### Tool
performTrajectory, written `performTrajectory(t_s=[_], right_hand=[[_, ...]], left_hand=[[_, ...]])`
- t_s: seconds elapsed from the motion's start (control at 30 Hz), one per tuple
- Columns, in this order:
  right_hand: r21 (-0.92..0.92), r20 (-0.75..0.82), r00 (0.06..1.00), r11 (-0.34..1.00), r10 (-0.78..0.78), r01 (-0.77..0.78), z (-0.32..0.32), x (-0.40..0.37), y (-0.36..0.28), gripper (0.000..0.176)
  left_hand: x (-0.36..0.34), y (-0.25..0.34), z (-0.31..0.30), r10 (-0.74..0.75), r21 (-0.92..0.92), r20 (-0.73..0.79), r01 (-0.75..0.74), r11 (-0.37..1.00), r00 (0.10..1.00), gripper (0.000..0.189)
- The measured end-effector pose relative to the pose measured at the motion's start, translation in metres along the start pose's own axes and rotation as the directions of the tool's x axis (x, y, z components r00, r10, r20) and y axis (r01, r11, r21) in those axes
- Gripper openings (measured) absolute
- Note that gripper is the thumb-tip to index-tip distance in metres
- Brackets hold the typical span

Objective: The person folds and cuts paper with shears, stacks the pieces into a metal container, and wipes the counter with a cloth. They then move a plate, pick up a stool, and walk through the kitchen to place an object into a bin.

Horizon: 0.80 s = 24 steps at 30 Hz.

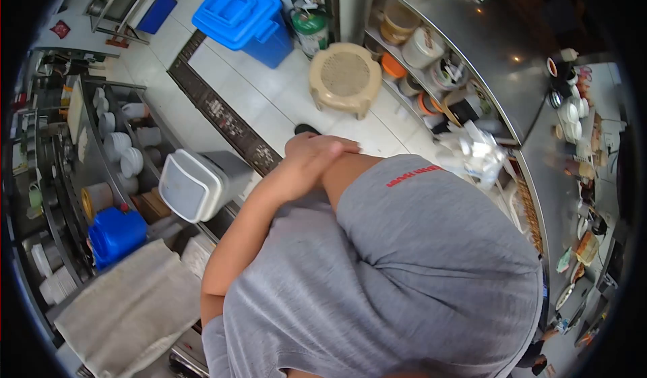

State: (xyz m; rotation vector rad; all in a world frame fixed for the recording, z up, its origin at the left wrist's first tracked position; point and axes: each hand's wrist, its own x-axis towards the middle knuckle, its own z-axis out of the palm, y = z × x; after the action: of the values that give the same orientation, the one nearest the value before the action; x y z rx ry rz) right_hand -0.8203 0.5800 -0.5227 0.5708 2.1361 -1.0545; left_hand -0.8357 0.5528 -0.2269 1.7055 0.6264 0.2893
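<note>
My arms cross in front of my grey shirt (418,263), which has red lettering on the right sleeve. My left hand (310,167) lies over my right forearm (347,173), its visible fingers stretched flat across it. I see no object in the left hand. My right hand is mostly hidden behind the left, so its fingers and anything in them cannot be made out. Just past my hands, a dark shoe (306,129) shows on the tiled floor (253,95).
Ahead stand a blue lidded bin (269,41), a beige stool (345,74) and a green gas cylinder (310,27). A steel counter (499,47) with tubs below runs along the right. Left, shelves hold bowls (118,145), near a white-lidded bin (192,186) and blue jug (118,236).
</note>
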Motion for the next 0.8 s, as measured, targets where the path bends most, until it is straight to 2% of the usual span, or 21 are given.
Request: performTrajectory(t_s=[0.07,0.13,0.2,0.27,0.3,0.33,0.37,0.4,0.43,0.47,0.5,0.53,0.57,0.6,0.63,0.67,0.7,0.73,0.77,0.8], right_hand=[[-0.025,-0.002,0.997,0.997,-0.073,0.073,-0.053,0.029,-0.009,0.031],[-0.045,-0.011,0.985,0.984,-0.170,0.169,-0.107,0.062,-0.021,0.031],[-0.055,-0.024,0.957,0.956,-0.290,0.289,-0.156,0.085,-0.039,0.032],[-0.081,-0.034,0.912,0.911,-0.409,0.405,-0.203,0.102,-0.054,0.032],[-0.082,-0.058,0.890,0.891,-0.451,0.446,-0.216,0.107,-0.051,0.032],[-0.065,-0.095,0.876,0.881,-0.474,0.469,-0.223,0.111,-0.038,0.032],[-0.047,-0.161,0.872,0.886,-0.462,0.461,-0.228,0.109,-0.019,0.032],[-0.030,-0.231,0.865,0.892,-0.446,0.451,-0.225,0.111,0.003,0.031],[0.156,-0.371,0.912,0.956,-0.176,0.247,-0.230,0.115,0.023,0.025],[0.363,-0.442,0.889,0.930,0.122,0.053,-0.232,0.121,0.047,0.019],[0.230,-0.596,0.797,0.972,0.098,0.053,-0.217,0.151,0.104,0.021],[0.535,-0.639,0.620,0.842,0.456,-0.069,-0.205,0.135,0.142,0.022],[0.794,-0.530,0.370,0.600,0.763,-0.100,-0.179,0.108,0.170,0.023],[0.884,-0.312,0.252,0.377,0.916,-0.278,-0.173,0.047,0.172,0.026],[0.972,0.123,0.110,-0.097,0.986,-0.214,-0.158,0.009,0.172,0.029],[0.961,0.268,-0.189,-0.275,0.945,-0.014,-0.143,-0.026,0.155,0.030],[0.913,0.379,-0.203,-0.400,0.903,-0.077,-0.115,-0.040,0.150,0.029],[0.895,0.385,-0.061,-0.389,0.921,-0.219,-0.062,-0.036,0.161,0.028],[0.885,0.354,0.175,-0.268,0.919,-0.380,-0.023,-0.031,0.170,0.028],[0.861,0.174,0.148,-0.077,0.974,-0.503,0.033,0.002,0.185,0.026]], left_hand=[[-0.008,-0.022,-0.065,-0.332,-0.248,-0.041,0.313,0.917,0.942,0.048],[-0.031,-0.095,-0.121,-0.445,-0.218,-0.212,0.401,0.890,0.870,0.050],[-0.074,-0.185,-0.175,-0.412,-0.061,-0.352,0.419,0.906,0.841,0.053],[-0.125,-0.235,-0.204,-0.509,0.029,-0.557,0.628,0.778,0.656,0.055],[-0.164,-0.275,-0.217,-0.644,0.064,-0.533,0.785,0.616,0.549,0.055],[-0.216,-0.332,-0.224,-0.726,0.293,-0.464,0.862,0.413,0.507,0.055],[-0.245,-0.331,-0.219,-0.736,0.380,-0.453,0.856,0.352,0.504,0.052],[-0.276,-0.344,-0.224,-0.757,0.420,-0.399,0.837,0.350,0.517,0.052],[-0.300,-0.356,-0.233,-0.785,0.430,-0.340,0.828,0.361,0.518,0.051],[-0.320,-0.364,-0.248,-0.807,0.433,-0.289,0.822,0.370,0.515,0.051],[-0.332,-0.369,-0.269,-0.818,0.436,-0.253,0.816,0.381,0.517,0.051],[-0.339,-0.376,-0.296,-0.821,0.446,-0.227,0.805,0.391,0.525,0.050],[-0.343,-0.384,-0.327,-0.819,0.463,-0.202,0.789,0.404,0.537,0.050],[-0.345,-0.394,-0.359,-0.813,0.486,-0.179,0.768,0.417,0.555,0.050],[-0.340,-0.407,-0.389,-0.801,0.505,-0.162,0.746,0.435,0.577,0.049],[-0.331,-0.421,-0.418,-0.784,0.525,-0.144,0.719,0.456,0.603,0.049],[-0.325,-0.436,-0.442,-0.766,0.561,-0.096,0.670,0.485,0.635,0.049],[-0.312,-0.452,-0.465,-0.733,0.605,-0.037,0.599,0.524,0.679,0.048],[-0.287,-0.465,-0.486,-0.672,0.636,0.029,0.505,0.584,0.740,0.048],[-0.259,-0.478,-0.508,-0.596,0.658,0.075,0.409,0.632,0.799,0.047]])
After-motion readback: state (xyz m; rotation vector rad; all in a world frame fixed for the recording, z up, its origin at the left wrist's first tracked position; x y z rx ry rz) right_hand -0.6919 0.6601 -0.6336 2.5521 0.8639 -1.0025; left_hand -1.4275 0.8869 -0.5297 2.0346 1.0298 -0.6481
